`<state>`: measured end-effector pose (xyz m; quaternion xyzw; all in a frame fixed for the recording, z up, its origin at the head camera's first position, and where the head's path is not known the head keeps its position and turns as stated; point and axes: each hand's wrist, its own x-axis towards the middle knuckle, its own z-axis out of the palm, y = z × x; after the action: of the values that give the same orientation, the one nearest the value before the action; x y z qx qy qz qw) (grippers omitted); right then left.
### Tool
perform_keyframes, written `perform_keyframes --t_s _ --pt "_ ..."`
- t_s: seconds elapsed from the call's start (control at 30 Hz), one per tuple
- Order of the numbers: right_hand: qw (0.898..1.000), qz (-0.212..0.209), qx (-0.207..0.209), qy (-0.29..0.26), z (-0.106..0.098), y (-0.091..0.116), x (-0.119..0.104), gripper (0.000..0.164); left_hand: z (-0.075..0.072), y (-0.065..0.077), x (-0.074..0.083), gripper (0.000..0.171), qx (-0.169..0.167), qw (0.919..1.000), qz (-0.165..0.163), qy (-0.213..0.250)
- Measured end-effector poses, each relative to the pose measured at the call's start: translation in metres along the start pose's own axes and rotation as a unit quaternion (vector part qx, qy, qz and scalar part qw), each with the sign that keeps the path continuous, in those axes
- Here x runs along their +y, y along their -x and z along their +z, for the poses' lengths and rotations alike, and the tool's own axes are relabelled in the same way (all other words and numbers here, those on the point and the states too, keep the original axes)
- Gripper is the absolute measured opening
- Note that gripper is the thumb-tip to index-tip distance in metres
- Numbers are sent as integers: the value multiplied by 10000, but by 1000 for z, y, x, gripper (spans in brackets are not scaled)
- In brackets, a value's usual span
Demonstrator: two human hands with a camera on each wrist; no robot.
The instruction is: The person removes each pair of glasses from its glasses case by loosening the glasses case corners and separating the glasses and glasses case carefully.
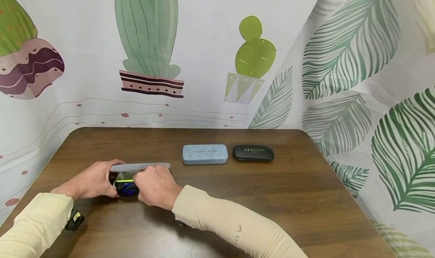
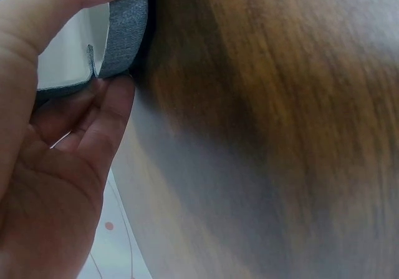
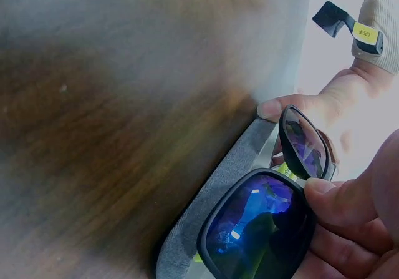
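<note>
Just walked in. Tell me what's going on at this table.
A person in cream sleeves is working at a brown table. The left hand grips one end of an open grey glasses case, while the right hand holds a pair of sunglasses with blue mirrored lenses right at the case. Farther back on the table lie a closed light blue case and a closed black case, side by side and untouched.
</note>
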<state>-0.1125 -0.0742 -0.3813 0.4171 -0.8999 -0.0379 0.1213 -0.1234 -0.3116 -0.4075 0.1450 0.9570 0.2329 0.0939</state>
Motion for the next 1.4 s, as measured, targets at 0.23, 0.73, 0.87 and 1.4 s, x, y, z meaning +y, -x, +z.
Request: perform_keyframes --t_s 0.23,0.73,0.87,1.4 --pt "9999 -102 41 27 -2 1 -1 18 -1 0 1 93 40 10000 23 -26" --pt "9996 -116 -115 -214 -7 6 -5 22 0 0 -1 93 149 9998 133 -2" --pt "9995 -110 -128 -274 -7 8 -3 23 1 -1 0 94 20 10000 23 81" --pt "9989 -201 -169 -399 -6 12 -5 16 0 1 0 103 2 10000 31 17"
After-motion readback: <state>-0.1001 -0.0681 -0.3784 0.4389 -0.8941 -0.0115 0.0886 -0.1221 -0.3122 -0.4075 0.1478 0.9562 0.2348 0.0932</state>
